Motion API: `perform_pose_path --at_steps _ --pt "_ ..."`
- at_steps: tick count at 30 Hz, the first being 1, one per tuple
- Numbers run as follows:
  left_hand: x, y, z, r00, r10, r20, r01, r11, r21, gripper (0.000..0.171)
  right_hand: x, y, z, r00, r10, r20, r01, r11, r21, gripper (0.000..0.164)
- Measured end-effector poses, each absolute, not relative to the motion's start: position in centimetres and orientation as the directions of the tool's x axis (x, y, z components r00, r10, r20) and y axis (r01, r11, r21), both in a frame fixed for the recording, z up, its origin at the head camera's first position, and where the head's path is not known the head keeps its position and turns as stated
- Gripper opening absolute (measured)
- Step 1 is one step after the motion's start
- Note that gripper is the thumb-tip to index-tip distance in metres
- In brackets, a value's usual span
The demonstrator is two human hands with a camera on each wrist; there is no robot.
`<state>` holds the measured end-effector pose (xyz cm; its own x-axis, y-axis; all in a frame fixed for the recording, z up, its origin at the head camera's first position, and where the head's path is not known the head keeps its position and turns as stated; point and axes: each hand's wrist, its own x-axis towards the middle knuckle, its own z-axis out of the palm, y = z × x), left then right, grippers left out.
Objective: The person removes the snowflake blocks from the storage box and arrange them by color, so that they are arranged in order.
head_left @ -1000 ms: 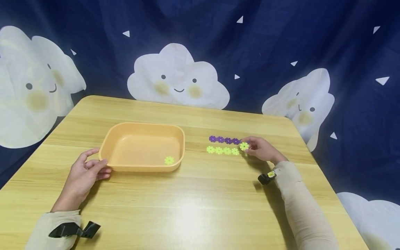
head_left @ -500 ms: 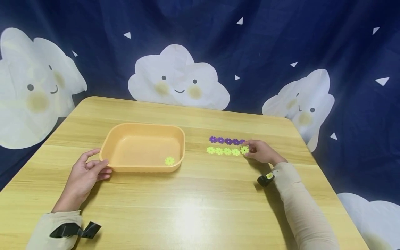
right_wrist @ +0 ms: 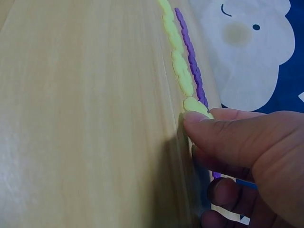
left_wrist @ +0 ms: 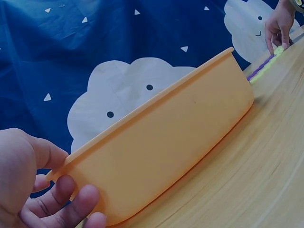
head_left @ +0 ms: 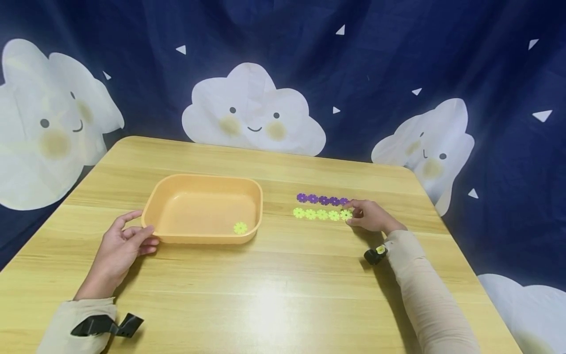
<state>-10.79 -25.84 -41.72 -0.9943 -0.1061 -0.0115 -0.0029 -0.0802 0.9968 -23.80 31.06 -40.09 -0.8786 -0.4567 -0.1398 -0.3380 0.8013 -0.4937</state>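
Observation:
At the near left corner of an orange plastic tray [head_left: 194, 211], my left hand [head_left: 117, 250] grips the rim between thumb and fingers. One yellow flower-shaped plastic piece [head_left: 240, 227] lies inside, by the tray's near right corner. To the right of the tray, several yellow flower pieces [head_left: 311, 214] form a line. Behind it runs a similar line of purple flower pieces [head_left: 324, 200], its right end partly hidden by my right hand [head_left: 371, 215]. That hand's thumb and index finger pinch the yellow flower piece [right_wrist: 194, 105] at the right end of the yellow line.
A wooden table [head_left: 274, 285] with rounded corners bears everything. Past its far edge hangs a dark blue curtain [head_left: 292, 39] printed with white clouds and triangles. Black straps with small mounts sit on both sleeved wrists.
My right hand has lowered the pinched yellow flower piece toward me, from overlapping the purple line to the right end of the yellow line. My left hand and the tray stay put.

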Motion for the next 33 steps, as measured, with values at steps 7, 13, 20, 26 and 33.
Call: perform_pose_path --at_steps 7,13,20,26,33 --pt "-10.9 -25.8 -41.6 -0.994 -0.111 -0.019 -0.011 -0.069 0.998 0.043 -23.9 31.1 -40.2 -0.883 -0.441 -0.164 -0.314 0.811 -0.493 0.042" --pt "-10.9 -25.8 -41.6 -0.993 -0.112 -0.022 -0.014 -0.073 0.997 0.043 -23.9 31.0 -40.0 -0.886 -0.439 -0.150 -0.317 0.808 -0.497 0.040" --pt "-10.8 -25.8 -41.7 -0.993 -0.114 -0.019 -0.011 -0.073 0.997 0.041 -24.2 29.9 -38.7 -0.866 -0.492 -0.089 -0.382 0.766 -0.516 0.035" --pt "-10.7 -25.8 -41.6 -0.993 -0.117 -0.021 -0.012 -0.074 0.997 0.041 -24.4 27.6 -37.0 -0.853 -0.515 -0.084 -0.398 0.746 -0.533 0.035" --pt "-10.7 -25.7 -41.6 -0.992 -0.121 -0.019 -0.011 -0.067 0.998 0.042 -24.8 24.6 -35.5 -0.817 -0.572 -0.074 -0.446 0.708 -0.548 0.036"
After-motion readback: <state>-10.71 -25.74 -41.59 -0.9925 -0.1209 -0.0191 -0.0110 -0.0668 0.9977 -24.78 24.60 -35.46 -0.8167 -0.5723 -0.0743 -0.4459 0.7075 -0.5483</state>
